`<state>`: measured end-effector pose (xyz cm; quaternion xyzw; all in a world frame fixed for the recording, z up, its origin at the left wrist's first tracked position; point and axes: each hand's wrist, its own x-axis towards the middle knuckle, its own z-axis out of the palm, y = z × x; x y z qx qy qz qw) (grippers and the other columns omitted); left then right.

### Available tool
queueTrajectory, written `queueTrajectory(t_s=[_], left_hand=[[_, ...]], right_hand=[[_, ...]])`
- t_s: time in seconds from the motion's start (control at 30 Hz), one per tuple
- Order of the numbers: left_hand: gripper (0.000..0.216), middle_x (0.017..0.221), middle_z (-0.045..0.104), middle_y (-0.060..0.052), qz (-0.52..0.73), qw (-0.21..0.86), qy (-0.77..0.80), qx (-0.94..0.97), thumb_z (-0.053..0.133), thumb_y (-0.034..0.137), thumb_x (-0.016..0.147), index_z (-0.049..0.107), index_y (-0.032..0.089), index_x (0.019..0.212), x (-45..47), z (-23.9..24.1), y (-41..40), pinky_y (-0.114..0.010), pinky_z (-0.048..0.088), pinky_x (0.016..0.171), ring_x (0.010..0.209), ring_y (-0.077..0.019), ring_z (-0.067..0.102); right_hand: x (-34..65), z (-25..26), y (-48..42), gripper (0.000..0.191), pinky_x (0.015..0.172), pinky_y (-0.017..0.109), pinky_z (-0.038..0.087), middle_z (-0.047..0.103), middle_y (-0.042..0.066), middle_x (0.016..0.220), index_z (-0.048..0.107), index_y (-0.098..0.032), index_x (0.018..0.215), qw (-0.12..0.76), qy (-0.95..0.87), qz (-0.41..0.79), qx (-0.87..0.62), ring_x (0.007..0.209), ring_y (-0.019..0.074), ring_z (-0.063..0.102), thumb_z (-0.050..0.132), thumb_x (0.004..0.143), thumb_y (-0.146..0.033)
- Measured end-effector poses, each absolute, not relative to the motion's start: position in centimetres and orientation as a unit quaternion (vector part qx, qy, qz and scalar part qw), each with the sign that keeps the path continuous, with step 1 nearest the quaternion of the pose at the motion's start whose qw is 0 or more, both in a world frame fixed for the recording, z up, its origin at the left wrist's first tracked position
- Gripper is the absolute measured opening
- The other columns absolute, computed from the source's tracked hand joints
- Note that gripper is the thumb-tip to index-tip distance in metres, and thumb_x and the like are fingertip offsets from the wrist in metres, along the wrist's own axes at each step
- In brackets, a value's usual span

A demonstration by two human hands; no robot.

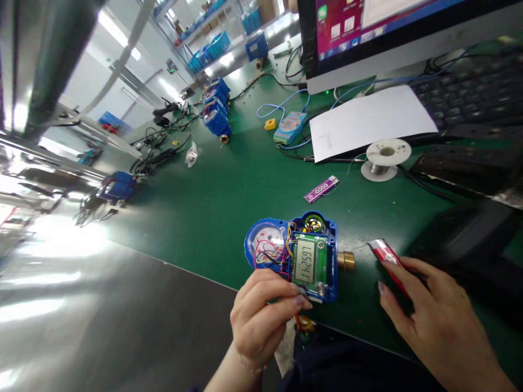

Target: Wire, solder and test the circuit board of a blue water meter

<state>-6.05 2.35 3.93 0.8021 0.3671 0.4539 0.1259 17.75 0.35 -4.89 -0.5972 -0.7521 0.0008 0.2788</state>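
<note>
An open blue water meter (300, 255) lies near the front edge of the green mat (229, 179), its green circuit board and LCD showing digits, coloured wires spilling over its round dial, a brass fitting at its right. My left hand (261, 321) pinches the meter's lower edge, fingers closed on it. My right hand (433, 316) rests to the right, fingers curled around a red and silver tool (386, 257) that lies on the mat.
A purple strip (321, 189), a solder spool (382, 159), white paper (368, 122), a teal module (290, 128) with blue cables, a monitor (388, 32) and a keyboard (474, 92) lie beyond. More blue meters (216, 111) stand at the back left.
</note>
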Motion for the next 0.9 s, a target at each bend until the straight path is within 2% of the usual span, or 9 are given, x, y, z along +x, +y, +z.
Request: queueTrajectory(t_s=[0.43, 0.9], left_hand=[[0.010, 0.085, 0.066, -0.005, 0.442, 0.135, 0.371, 0.806, 0.060, 0.005, 0.081, 0.067, 0.009, 0.088, -6.20, 4.32, 2.33, -0.030, 0.051, 0.067, 0.079, -0.0144, 0.062], [0.009, 0.085, 0.066, -0.005, 0.450, 0.134, 0.375, 0.799, 0.057, 0.007, 0.084, 0.066, 0.008, 0.087, -5.99, 4.29, 2.52, -0.031, 0.049, 0.068, 0.079, -0.0135, 0.061]], right_hand=[[17.80, -4.92, 0.21, 0.033, 0.076, 0.042, 0.044, 0.055, 0.017, 0.107, 0.054, -0.010, 0.115, 0.276, -0.746, 0.020, -0.605, 0.092, 0.0302, 0.055, 0.047, 0.090, -0.029], [17.62, -4.69, 0.32, 0.032, 0.071, 0.040, 0.044, 0.055, 0.017, 0.106, 0.056, -0.009, 0.111, 0.269, -0.751, 0.019, -0.602, 0.089, 0.0296, 0.055, 0.045, 0.090, -0.030]])
